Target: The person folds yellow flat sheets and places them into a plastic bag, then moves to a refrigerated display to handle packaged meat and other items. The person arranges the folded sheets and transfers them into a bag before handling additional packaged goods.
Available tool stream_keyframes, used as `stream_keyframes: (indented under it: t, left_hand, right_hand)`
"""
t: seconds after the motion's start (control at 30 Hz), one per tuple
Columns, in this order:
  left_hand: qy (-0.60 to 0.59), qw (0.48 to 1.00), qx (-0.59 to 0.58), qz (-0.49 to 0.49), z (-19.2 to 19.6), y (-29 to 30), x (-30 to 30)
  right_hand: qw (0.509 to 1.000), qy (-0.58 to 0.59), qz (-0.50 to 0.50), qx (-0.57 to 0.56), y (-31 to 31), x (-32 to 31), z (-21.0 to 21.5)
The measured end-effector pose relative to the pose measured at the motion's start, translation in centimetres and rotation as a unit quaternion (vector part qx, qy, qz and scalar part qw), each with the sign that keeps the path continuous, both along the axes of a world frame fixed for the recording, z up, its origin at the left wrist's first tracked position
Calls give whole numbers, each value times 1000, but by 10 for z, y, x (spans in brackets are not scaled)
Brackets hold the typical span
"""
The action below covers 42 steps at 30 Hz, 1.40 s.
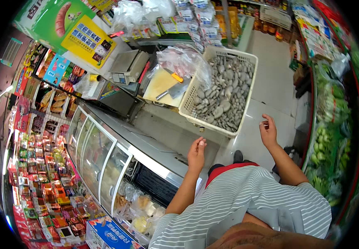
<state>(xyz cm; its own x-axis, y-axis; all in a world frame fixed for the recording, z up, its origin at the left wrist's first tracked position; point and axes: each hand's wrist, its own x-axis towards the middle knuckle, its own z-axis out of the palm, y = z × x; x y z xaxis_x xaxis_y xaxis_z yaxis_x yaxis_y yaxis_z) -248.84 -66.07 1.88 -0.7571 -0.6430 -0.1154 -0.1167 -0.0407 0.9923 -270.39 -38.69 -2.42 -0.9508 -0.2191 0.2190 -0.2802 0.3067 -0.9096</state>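
Shop flr [268, 83], crate [208, 124], yel. lbl [89, 41]

Crate [189, 98]: open above and on near side; floor [273, 81] passage at right. Obstacles: bag [178, 59] over left rim; board [160, 84], cleaver [180, 88] left; scale [123, 64] farther left.

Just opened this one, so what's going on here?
A person stands before a pale plastic crate full of grey, mushroom-like pieces. Nothing shows in either hand: the loosely curled left hand is just short of the crate's near side, and the right hand is raised off to its right, fingers bent. Neither touches the crate. Left of it, a wide-bladed knife lies on a yellowish cutting board.
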Motion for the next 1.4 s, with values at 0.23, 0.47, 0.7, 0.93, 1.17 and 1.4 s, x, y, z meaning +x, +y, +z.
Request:
stream_keyframes:
  t: [0.23, 0.47, 0.7, 0.93, 1.17, 1.4]
  left_hand:
    - [-39, 993, 12, 111, -22, -45, -45]
    - [-137, 978, -84, 132, -64, -118, -74]
    - [-143, 975, 27, 167, -97, -142, -102]
    - [-88, 960, -103, 244, -138, -228, -156]
    - [-161, 937, -310, 29, -163, -376, -299]
    - [-290, 876, -385, 2, -220, -382, -401]
  right_hand:
    - [994, -4, 95, 55, -75, -86, 29]
    - [948, 110, 178, 241, -112, -114, -11]
    - [917, 116, 224, 311, -127, -145, -38]
    - [937, 49, 149, 311, -138, -156, -56]
    - [919, 101, 146, 351, -160, -159, -49]
    - [891, 145, 145, 406, -153, -158, -60]
